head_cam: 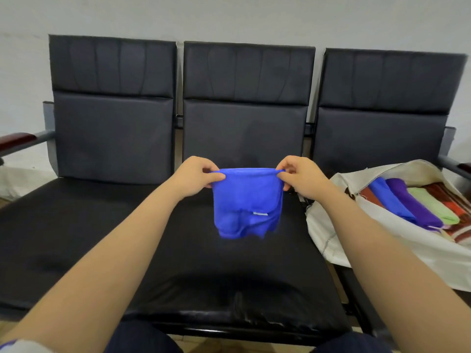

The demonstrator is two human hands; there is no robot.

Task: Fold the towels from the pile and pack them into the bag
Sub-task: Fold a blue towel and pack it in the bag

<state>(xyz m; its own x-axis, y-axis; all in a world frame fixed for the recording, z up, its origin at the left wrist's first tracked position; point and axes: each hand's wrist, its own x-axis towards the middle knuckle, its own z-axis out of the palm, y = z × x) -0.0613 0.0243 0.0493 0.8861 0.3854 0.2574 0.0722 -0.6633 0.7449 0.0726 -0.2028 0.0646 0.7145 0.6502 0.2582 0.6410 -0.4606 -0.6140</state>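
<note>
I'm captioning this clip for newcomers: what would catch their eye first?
The bright blue towel hangs mid-frame over the black bench seat, pinched at its top corners by the left hand and right hand. Next, the white bag at right holds folded blue, purple and green towels.

black three-seat bench (102, 238) | wooden armrest (15, 140) at far left | grey wall (229, 16) behind
</note>
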